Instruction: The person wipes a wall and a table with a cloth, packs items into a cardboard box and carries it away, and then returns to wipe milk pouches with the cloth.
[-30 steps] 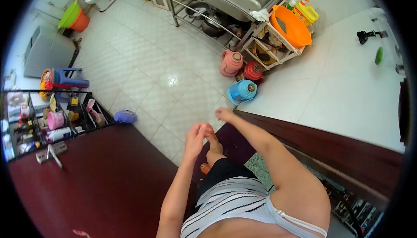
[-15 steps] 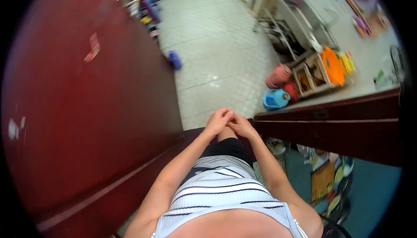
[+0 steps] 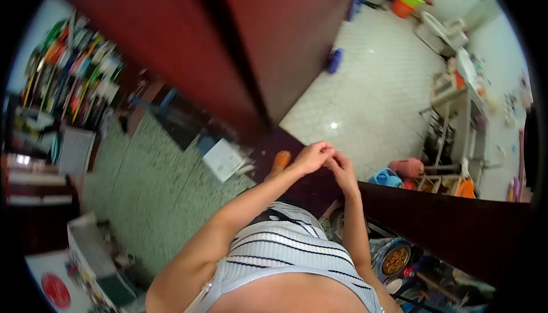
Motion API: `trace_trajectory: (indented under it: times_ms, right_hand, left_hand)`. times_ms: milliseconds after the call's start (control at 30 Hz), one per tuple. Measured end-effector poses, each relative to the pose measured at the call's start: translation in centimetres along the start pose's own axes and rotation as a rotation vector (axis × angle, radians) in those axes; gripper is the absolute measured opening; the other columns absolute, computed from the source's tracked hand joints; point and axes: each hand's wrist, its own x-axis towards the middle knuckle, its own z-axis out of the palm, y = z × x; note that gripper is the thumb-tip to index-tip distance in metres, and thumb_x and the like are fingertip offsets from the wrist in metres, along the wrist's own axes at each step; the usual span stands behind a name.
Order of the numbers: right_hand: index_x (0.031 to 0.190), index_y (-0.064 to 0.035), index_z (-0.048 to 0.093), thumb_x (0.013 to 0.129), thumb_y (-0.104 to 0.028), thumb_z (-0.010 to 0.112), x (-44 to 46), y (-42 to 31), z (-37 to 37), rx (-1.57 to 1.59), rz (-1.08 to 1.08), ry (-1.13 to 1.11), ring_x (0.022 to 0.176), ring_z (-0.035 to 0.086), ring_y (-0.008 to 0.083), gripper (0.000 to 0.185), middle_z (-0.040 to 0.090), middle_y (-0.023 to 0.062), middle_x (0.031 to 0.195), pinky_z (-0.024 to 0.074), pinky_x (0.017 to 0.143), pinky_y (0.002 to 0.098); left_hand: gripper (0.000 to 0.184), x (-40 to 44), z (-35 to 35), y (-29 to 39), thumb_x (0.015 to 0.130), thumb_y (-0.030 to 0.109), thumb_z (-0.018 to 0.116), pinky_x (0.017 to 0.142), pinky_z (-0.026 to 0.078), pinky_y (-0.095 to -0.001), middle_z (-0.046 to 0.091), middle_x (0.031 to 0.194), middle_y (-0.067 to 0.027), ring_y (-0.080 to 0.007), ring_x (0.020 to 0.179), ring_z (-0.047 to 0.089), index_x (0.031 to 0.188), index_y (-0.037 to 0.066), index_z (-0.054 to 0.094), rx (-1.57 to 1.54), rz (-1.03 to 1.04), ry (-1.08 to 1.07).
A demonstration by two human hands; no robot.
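My left hand and my right hand meet in front of my body, fingertips touching. On both hands the fingers are bent and closed in a pinch. Whether anything small is between them I cannot make out. Below them is a dark purple doorway floor strip, where my foot in an orange shoe shows. The dark red door stands beyond my left hand. Nearest to my right hand are a light blue plastic jug and a pink container, both apart from it.
Past the doorway lies a white tiled floor with a blue slipper, a toilet and stacked green and orange buckets. Left, a bookshelf and a white box border the green speckled floor. A dark door frame stands right.
My view has swung left, so the bookshelf and the green floor now show, and the tiled room sits further right. My hands stay together but are less overlapped.
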Motion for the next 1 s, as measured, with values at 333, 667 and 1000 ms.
trace_trajectory:
  times_ms: [333, 667, 1000]
  right_hand:
    - [0.102, 0.0040, 0.059, 0.091, -0.012, 0.050, -6.6, 0.8, 10.8, 0.004, 0.059, -0.234, 0.080, 0.060, 0.0108, 0.021, 0.063, 0.0060, 0.089, 0.0493, 0.071, 0.0245]
    - [0.106, 0.0018, 0.058, 0.093, -0.014, 0.052, -10.0, -0.2, 25.0, -0.169, -0.034, -0.549, 0.084, 0.060, 0.0113, 0.021, 0.063, 0.0055, 0.095, 0.0479, 0.074, 0.0242]
    - [0.112, -0.0002, 0.059, 0.091, -0.023, 0.058, -15.0, 0.3, 51.3, -0.163, -0.011, -0.864, 0.082, 0.063, 0.0132, 0.031, 0.067, 0.0083, 0.095, 0.0489, 0.073, 0.0258]
  left_hand:
    - [0.027, -16.1, -2.9, -3.1, 0.092, 0.018, 0.054, 0.069, 0.051, -0.0281, 0.064, 0.088, -0.0092, -0.0145, 0.079, 0.062, 0.111, -0.001, 0.053, -0.138, -0.065, 0.185]
    - [0.026, -30.6, -10.5, -9.5, 0.093, 0.021, 0.054, 0.071, 0.049, -0.0286, 0.064, 0.090, -0.0070, -0.0129, 0.081, 0.061, 0.111, 0.001, 0.054, -0.182, 0.060, 0.499]
    - [0.029, -59.2, -23.6, -24.3, 0.091, 0.024, 0.056, 0.076, 0.049, -0.0281, 0.062, 0.097, -0.0063, -0.0134, 0.084, 0.060, 0.113, 0.004, 0.056, -0.480, -0.033, 1.113]
